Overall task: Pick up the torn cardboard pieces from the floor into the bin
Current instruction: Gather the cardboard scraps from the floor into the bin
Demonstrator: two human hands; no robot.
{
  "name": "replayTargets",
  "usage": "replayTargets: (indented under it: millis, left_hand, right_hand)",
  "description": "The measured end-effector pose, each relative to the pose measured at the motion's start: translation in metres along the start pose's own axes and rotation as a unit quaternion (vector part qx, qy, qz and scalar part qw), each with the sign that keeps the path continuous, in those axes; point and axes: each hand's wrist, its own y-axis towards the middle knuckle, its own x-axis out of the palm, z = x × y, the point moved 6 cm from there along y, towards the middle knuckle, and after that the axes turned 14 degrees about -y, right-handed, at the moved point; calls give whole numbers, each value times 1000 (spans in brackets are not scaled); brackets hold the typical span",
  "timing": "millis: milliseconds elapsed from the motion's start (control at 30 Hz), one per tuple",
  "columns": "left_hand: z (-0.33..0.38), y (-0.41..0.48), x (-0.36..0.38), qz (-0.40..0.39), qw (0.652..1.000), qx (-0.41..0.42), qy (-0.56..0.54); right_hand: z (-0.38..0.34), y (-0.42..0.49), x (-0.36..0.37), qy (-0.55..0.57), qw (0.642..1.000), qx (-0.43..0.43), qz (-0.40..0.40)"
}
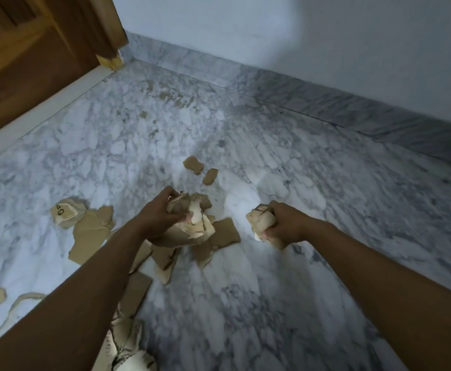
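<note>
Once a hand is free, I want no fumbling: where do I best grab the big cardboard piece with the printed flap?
Pinch the printed flap at its far-left end, coming from above with the left hand, the nearer one. The flap seems curled up off the floor; the brown sheet lies flat, offering little edge.

Printed marks, none legible
One pale torn cardboard piece (pixel 65 213) at nine o'clock bears a black circled symbol and a letter-like stroke beside it, both too blurred to read.
</note>
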Motion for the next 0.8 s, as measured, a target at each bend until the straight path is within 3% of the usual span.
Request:
replayTargets:
  millis: [200, 467, 800]
  left_hand:
    - [-18, -30, 1, -59, 994, -63, 65]
    - [-35, -35, 39, -105, 991, -47, 68]
    - [-34, -19, 71, -127, 973, 22, 194]
  right_hand:
    - [-29, 41, 0, -84, 995, 11, 47]
    - [-18, 27, 18, -121, 975, 21, 187]
    - [-13, 41, 20, -104, 982, 21, 154]
